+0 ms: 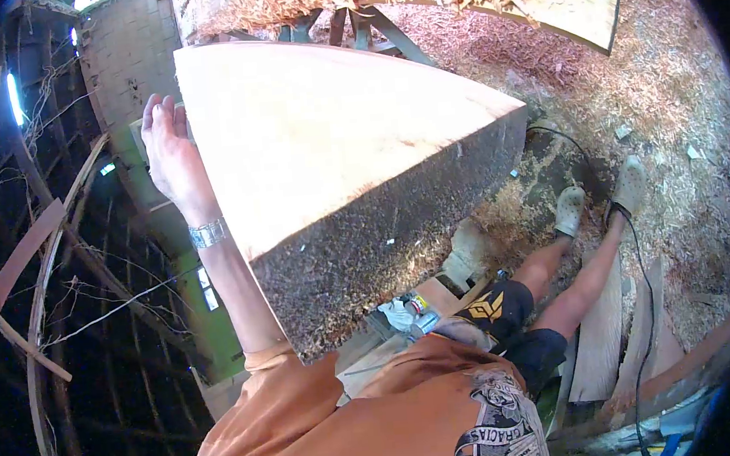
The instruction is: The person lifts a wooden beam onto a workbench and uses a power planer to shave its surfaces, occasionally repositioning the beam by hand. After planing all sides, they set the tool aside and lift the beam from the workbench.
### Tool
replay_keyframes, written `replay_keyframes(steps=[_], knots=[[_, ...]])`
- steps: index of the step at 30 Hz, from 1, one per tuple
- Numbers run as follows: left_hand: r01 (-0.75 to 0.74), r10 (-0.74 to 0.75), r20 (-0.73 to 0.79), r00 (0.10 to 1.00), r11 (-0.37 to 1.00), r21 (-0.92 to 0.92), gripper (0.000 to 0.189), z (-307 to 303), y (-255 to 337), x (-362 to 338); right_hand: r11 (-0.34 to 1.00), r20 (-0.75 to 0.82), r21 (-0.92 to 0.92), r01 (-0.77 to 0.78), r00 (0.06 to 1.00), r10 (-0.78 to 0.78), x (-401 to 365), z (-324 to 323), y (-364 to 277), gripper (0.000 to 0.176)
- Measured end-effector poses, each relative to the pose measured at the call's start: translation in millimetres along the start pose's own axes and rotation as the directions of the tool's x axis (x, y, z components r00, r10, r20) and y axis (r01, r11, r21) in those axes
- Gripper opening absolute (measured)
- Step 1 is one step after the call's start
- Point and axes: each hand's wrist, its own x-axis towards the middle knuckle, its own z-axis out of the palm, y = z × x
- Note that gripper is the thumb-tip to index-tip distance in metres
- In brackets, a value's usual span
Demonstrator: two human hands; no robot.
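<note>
A large tapered wooden slab (332, 136) fills the middle of the view, with a pale flat face and a dark, rough edge. My left hand (172, 149) is raised at the slab's left side, fingers loosely bent and slightly apart, with no object visible in it. Some of the hand lies against or behind the slab's edge; contact cannot be made out. A metal watch (208, 233) circles the wrist. My right hand is not visible.
Wood shavings cover a second wooden piece (571, 14) at the top and the floor (670, 75). A dark cable (643, 275) runs past my feet. Small items (410, 314) lie below the slab. Curved strips (36, 297) and roof beams stand at left.
</note>
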Motion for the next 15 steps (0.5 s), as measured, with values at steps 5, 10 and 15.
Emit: replay_keyframes(steps=[5, 10, 15], knots=[[0.073, -0.069, -0.074, 0.995, 0.996, 0.052, 0.038, 24, 29, -21, 0.998, 0.068, -0.034, -0.045, 0.997, 0.048, 5, 39, 30, 0.045], [0.106, -0.107, -0.014, 0.994, 0.994, -0.021, 0.036, 19, 25, -14, 0.997, 0.084, -0.060, -0.052, 0.995, 0.057, 8, 48, 34, 0.046], [0.109, -0.104, 0.092, 0.990, 0.992, -0.057, 0.037, 18, 23, -15, 0.995, 0.099, -0.083, -0.046, 0.994, 0.054, 13, 54, 28, 0.046]])
